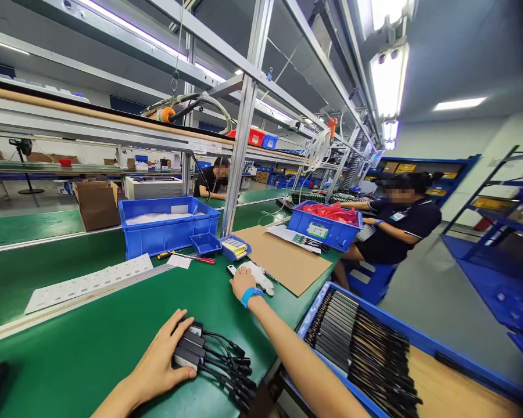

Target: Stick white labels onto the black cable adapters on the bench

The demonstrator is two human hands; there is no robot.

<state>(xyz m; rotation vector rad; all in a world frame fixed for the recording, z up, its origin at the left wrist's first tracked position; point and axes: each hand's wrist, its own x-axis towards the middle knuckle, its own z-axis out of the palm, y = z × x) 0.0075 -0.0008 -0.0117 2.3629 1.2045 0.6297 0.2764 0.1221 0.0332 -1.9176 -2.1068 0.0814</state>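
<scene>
You've got a green bench [108, 331] in front of you with a silver metal frame [244, 139] standing over it, and honestly your tube lights [390, 81] up on the right are super bright. Past that there's grey floor [412, 302], a blue plastic stool [377, 280], a pale wall [444, 142] and a blue rack [499, 184]. Off to your left, a black standing fan [24, 148].

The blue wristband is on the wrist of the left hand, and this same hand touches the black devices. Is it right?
Not quite: the head view shows the blue wristband on the right hand. The left hand does touch the black devices.
</scene>
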